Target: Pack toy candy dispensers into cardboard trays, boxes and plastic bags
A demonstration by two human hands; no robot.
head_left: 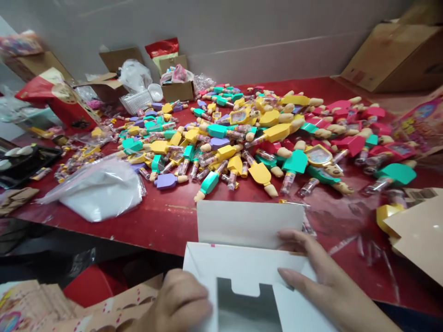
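Item: one white box (249,262), top open, window cut in one panel, flap (242,221) raised at the far side. It lay directly between the two hands, at the near edge of the red table (155,230).

Left hand (183,299): fingers curled together against the box's left wall; blurred, so whether they pinched the wall could not be told.

Right hand (316,267): thumb and forefinger apart, clasped about the far right corner, forefinger by the flap's lower right edge, thumb at the inner right wall.

Beyond the box: one heap of assorted toys (259,173), yellow, green, purple and red, with clear tubes. Left of the heap: one clear plastic bag (100,193).
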